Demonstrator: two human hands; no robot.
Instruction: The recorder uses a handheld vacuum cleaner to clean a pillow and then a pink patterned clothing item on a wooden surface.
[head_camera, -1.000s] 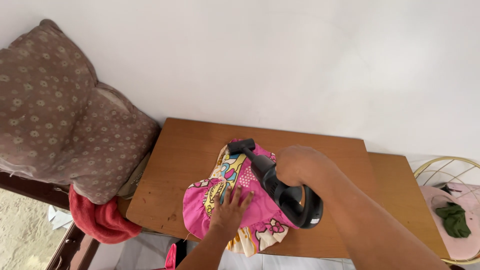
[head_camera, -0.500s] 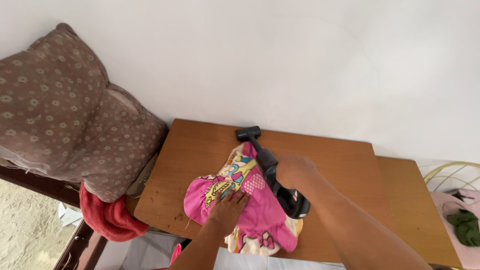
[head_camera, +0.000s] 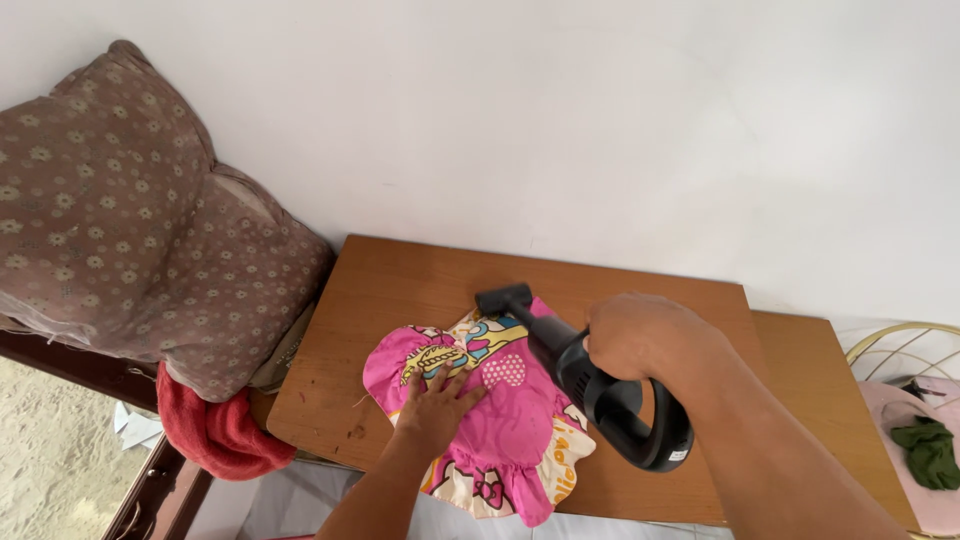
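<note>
Pressing my left hand (head_camera: 436, 408) flat, fingers spread, on the pink printed cloth (head_camera: 480, 420) at lower centre | right hand (head_camera: 640, 335) clenched round the black handheld steamer (head_camera: 590, 385), its head now on the cloth's upper edge, nearer than a moment ago, so that edge gets treated | wooden table (head_camera: 400, 290) beneath | brown flowered cushion (head_camera: 130, 260) at left.

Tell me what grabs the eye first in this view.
The bright pink printed garment spread on the wooden table stands out, pinned flat by the left hand. The right hand grips a black handheld steamer with its head on the cloth. A big brown flowered cushion leans at far left.
</note>
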